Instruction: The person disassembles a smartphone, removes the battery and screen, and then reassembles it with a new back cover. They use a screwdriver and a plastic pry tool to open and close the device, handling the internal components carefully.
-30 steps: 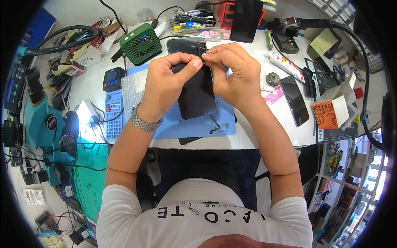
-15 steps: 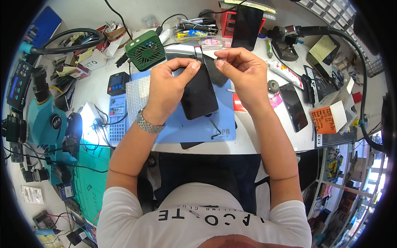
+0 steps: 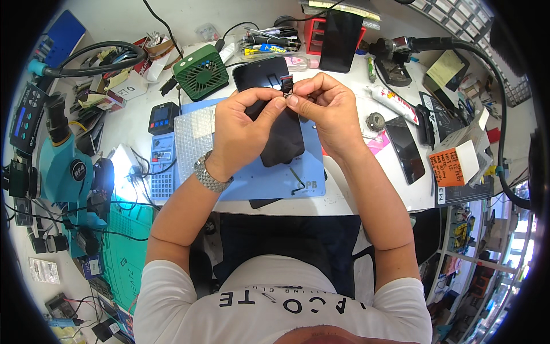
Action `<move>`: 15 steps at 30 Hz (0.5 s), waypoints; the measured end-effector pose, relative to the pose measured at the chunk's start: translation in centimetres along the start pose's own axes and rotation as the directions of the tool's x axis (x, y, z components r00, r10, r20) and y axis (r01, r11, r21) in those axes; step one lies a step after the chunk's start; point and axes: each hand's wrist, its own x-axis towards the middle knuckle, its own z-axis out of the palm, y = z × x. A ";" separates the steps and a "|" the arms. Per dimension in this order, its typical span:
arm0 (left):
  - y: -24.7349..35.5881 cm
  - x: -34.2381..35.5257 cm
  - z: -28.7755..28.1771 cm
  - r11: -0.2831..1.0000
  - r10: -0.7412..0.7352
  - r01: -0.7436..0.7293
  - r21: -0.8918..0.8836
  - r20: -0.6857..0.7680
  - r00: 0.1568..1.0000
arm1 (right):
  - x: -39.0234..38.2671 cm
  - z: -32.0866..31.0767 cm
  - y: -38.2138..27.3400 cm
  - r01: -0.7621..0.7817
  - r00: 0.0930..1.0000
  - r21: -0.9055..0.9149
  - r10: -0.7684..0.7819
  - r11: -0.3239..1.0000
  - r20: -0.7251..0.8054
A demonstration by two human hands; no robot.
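Above the blue silicone mat (image 3: 240, 183), my left hand (image 3: 246, 126) and my right hand (image 3: 329, 114) meet over a black phone screen (image 3: 258, 74). Both thumbs and forefingers pinch a small dark flex piece (image 3: 286, 84) near the screen's upper right edge; its exact shape is hidden by my fingertips. More dark glossy panel (image 3: 281, 143) shows below my hands. Bubble wrap (image 3: 189, 137) lies just left of my left wrist.
A green fan (image 3: 200, 71), pen pile (image 3: 269, 40) and standing phone (image 3: 338, 40) are at the back. Right: another phone (image 3: 404, 149), tube (image 3: 392, 100), cardboard box (image 3: 452, 160). Left: teal microscope (image 3: 69, 166), small black device (image 3: 163, 117), cables.
Half a second ago my right hand was a little apart from my left; it has moved back in to pinch beside it. Both hands sit slightly lower and further right.
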 end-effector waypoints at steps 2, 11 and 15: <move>0.4 -0.1 0.0 0.998 0.026 -0.026 0.051 -0.001 1.000 | 0.0 -0.1 0.1 -0.011 1.000 0.065 0.010 0.998 0.016; 0.4 -0.1 0.0 0.997 0.006 -0.004 0.076 -0.016 1.000 | 0.0 -0.1 -0.3 -0.048 0.998 0.119 0.044 0.992 0.041; 0.8 -0.1 0.3 0.999 0.034 -0.033 0.030 -0.044 0.998 | 0.1 -0.4 -0.3 -0.048 0.998 0.092 0.045 0.995 0.033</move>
